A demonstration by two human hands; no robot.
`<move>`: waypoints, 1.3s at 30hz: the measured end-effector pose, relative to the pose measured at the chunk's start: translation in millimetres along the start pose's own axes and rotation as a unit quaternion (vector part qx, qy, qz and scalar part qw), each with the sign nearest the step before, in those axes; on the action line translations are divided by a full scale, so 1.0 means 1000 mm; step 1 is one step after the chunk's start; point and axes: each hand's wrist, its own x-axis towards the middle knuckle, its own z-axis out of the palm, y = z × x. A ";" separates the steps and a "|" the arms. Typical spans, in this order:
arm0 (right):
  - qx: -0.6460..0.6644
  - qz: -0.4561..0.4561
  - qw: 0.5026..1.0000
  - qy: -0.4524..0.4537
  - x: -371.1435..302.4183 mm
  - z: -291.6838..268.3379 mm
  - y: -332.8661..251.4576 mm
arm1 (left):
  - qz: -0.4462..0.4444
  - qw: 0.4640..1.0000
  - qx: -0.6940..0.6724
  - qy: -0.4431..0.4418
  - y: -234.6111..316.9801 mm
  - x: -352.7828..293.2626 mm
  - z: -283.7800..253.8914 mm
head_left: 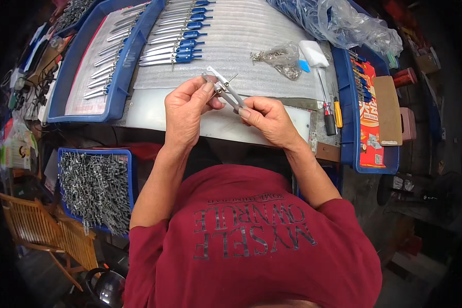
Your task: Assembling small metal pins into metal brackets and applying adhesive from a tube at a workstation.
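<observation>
Shirt — metal part between hands

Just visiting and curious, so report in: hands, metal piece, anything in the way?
Left hand, right hand: both on the metal piece. Held up, off white board. Nothing visibly blocking.

Right of the held piece lie screwdrivers, beyond it apparently screws.

Foam lies free between blue-ended pieces and bagged parts, beyond the obstructing metal piece.
</observation>
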 end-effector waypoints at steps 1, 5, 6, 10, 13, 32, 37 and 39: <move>0.016 0.004 1.000 0.000 0.000 0.001 0.001 | -0.003 1.000 -0.026 0.000 -0.003 -0.001 0.001; 0.063 -0.003 0.997 0.038 -0.003 0.009 0.006 | -0.009 0.996 -0.084 0.013 -0.013 -0.005 0.005; 0.053 -0.010 0.997 0.046 -0.004 0.010 0.010 | -0.011 0.996 -0.085 0.014 -0.016 -0.005 0.006; 0.048 -0.005 0.997 0.053 -0.006 0.015 0.012 | -0.017 0.996 -0.092 0.016 -0.025 -0.006 0.007; 0.113 0.003 0.993 0.040 -0.009 0.015 0.016 | -0.013 0.997 -0.082 -0.007 -0.027 -0.009 0.005; 0.194 0.091 0.976 -0.037 -0.011 0.013 0.013 | 0.008 0.996 -0.078 -0.031 -0.028 -0.009 0.003; 0.162 -0.017 0.983 0.088 -0.009 0.008 0.003 | 0.029 0.999 0.014 -0.044 -0.025 -0.017 0.010; 0.120 -0.031 0.987 0.101 -0.007 0.014 0.001 | 0.028 0.998 0.017 -0.050 -0.028 -0.019 0.011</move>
